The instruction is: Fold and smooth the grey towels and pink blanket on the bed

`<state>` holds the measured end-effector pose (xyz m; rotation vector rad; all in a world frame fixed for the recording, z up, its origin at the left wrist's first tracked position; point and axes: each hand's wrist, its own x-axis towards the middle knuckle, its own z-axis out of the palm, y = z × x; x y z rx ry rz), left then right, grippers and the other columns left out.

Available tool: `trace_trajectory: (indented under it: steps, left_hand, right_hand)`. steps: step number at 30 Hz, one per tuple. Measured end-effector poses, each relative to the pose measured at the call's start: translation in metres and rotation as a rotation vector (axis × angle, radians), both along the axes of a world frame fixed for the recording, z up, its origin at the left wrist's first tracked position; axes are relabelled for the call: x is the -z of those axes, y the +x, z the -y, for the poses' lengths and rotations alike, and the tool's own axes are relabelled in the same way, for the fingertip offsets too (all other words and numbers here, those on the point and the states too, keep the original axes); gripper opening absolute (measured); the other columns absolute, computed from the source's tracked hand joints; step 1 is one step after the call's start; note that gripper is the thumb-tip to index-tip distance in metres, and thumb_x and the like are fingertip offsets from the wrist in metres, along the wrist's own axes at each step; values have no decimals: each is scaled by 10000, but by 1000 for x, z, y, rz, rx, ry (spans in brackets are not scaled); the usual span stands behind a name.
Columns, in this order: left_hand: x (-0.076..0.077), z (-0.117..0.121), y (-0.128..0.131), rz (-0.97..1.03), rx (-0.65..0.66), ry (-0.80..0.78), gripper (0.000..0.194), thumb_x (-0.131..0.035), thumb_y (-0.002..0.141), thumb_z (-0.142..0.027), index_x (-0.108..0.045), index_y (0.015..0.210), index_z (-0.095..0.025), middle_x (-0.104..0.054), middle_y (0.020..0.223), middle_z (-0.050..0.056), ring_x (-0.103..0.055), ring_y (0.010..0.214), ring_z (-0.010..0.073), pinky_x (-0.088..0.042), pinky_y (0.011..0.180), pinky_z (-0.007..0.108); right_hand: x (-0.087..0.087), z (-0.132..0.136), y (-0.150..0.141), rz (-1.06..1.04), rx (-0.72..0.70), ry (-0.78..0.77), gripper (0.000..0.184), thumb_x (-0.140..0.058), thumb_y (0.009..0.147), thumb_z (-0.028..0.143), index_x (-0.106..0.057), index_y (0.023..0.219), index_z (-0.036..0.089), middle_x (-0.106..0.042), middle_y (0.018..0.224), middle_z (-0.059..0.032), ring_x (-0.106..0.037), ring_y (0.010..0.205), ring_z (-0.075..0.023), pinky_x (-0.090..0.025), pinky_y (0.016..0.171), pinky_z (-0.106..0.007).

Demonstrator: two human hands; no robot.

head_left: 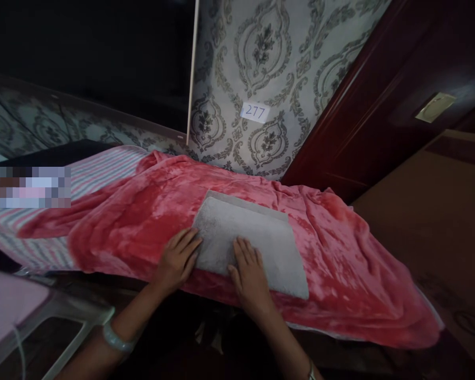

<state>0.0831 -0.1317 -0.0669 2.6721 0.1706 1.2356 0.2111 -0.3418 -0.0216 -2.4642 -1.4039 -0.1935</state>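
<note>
A grey folded cloth (269, 248), roughly rectangular, lies flat on a red plush blanket (130, 211). A second layer of it shows along the far edge. My right hand (249, 269) rests flat on the cloth near its middle front, fingers stretched forward. At the cloth's left edge is my left hand (178, 261), its fingers extended and their tips touching the edge. Neither hand grips anything that I can see.
A striped cloth (103, 166) shows beneath the blanket on the left. A white plastic chair (75, 306) stands front left, a cardboard box (431, 211) at the right. Behind are a large dark screen (91, 58), a patterned wall with a "277" label (255, 112), and a dark red door (380, 89).
</note>
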Motion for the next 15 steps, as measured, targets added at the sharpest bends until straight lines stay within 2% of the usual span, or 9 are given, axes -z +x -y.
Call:
trace_trajectory:
  steps: [3, 5, 9, 12, 15]
  left_hand:
    - [7, 10, -15, 59, -31, 56, 385, -532, 976, -209, -641, 1346, -218, -670, 1358, 123, -584, 1297, 270, -516, 1083, 467]
    - [13, 14, -22, 94, -34, 89, 382, -567, 956, -187, -643, 1330, -203, -696, 1275, 137, -622, 1232, 268, -547, 1035, 440]
    - [22, 15, -25, 134, -17, 134, 398, -573, 937, -112, -630, 1323, -191, -718, 1195, 126, -647, 1200, 254, -570, 1008, 411]
    - [23, 14, -25, 125, -25, 124, 413, -570, 938, -89, -616, 1332, -206, -720, 1192, 111, -656, 1188, 245, -578, 998, 409]
    - [22, 16, -25, 137, -23, 107, 421, -575, 936, -83, -612, 1334, -214, -721, 1188, 106, -657, 1185, 242, -580, 989, 406]
  right_hand:
    - [-17, -45, -8, -5, -168, -9, 575, -388, 1031, 305, -382, 1596, 198, -266, 1697, -77, -204, 1583, -254, -237, 1261, -537]
    - [-23, -71, -11, -22, -251, -45, 568, -369, 1050, 349, -362, 1605, 224, -254, 1702, -60, -187, 1587, -246, -230, 1260, -543]
    - [-22, -95, 0, -60, -378, -177, 570, -370, 1066, 441, -346, 1608, 265, -303, 1686, -32, -218, 1578, -229, -218, 1265, -534]
    - [-22, -90, 25, -69, -325, -252, 600, -411, 1055, 470, -326, 1615, 271, -270, 1695, -37, -202, 1583, -217, -196, 1274, -510]
    - [-29, -80, 50, -88, -129, -283, 606, -407, 1058, 469, -340, 1610, 227, -251, 1698, -86, -193, 1585, -236, -180, 1269, -542]
